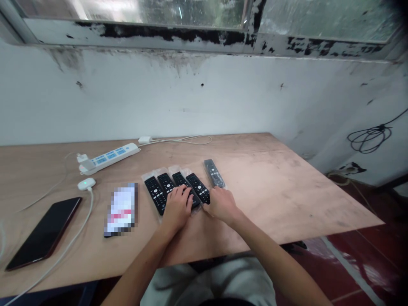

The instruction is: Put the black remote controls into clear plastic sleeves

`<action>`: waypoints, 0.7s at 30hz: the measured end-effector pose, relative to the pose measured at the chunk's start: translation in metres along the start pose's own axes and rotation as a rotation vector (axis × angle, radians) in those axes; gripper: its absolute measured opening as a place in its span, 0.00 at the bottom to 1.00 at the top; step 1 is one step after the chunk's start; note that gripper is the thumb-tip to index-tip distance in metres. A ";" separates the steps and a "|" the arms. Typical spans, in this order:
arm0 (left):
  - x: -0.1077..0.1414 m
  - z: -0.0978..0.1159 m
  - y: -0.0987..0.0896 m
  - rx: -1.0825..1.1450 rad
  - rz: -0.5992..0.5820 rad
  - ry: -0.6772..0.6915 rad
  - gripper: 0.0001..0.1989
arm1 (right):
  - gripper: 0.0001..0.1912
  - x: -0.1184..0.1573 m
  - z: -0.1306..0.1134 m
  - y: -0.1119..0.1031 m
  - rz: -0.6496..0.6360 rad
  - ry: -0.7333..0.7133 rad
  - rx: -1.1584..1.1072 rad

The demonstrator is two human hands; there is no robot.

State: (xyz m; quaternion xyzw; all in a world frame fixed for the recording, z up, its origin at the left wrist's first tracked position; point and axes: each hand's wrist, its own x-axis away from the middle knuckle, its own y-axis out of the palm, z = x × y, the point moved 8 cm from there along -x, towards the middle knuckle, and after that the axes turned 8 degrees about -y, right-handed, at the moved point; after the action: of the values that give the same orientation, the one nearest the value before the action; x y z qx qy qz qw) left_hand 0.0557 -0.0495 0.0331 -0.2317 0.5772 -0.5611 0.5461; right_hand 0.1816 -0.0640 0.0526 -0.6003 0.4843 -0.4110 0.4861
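Several black remote controls [154, 193] lie side by side on clear plastic sleeves in the middle of the table. My left hand [179, 203] rests palm down across the middle remotes, its fingers stretched out and a little apart. At the right end of the row, my right hand [221, 204] has curled fingers at the lower edge of the rightmost remote [198, 185]; its fingertips are partly hidden. Apart from the row, a remote in a clear plastic sleeve [213, 171] lies just beyond my right hand, its near end by my knuckles.
A dark tablet or large phone [44, 233] and a blurred-out item [121, 209] lie to the left. Behind them are a white power strip [110, 158] and a white charger [86, 183] with cables. The wooden table [287, 191] ends at the right, and a wall stands behind.
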 end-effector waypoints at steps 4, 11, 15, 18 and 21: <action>-0.001 -0.001 0.001 -0.012 -0.007 0.006 0.14 | 0.13 -0.004 0.007 0.002 -0.033 0.022 -0.049; 0.004 0.010 -0.014 -0.109 0.023 0.010 0.13 | 0.13 -0.005 0.030 -0.003 0.010 0.050 -0.313; 0.023 0.050 -0.017 -0.177 -0.106 0.098 0.10 | 0.13 -0.003 0.041 -0.013 0.151 0.039 -0.456; 0.037 0.079 -0.011 -0.190 -0.210 0.156 0.07 | 0.14 -0.002 0.047 -0.014 0.217 0.014 -0.531; 0.038 0.092 -0.005 -0.245 -0.221 0.173 0.07 | 0.13 0.000 0.052 -0.010 0.247 -0.004 -0.569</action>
State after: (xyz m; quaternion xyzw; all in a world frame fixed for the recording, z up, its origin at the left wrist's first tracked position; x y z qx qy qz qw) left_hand 0.1248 -0.1209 0.0443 -0.3095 0.6573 -0.5609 0.3970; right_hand 0.2336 -0.0540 0.0530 -0.6497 0.6482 -0.1957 0.3455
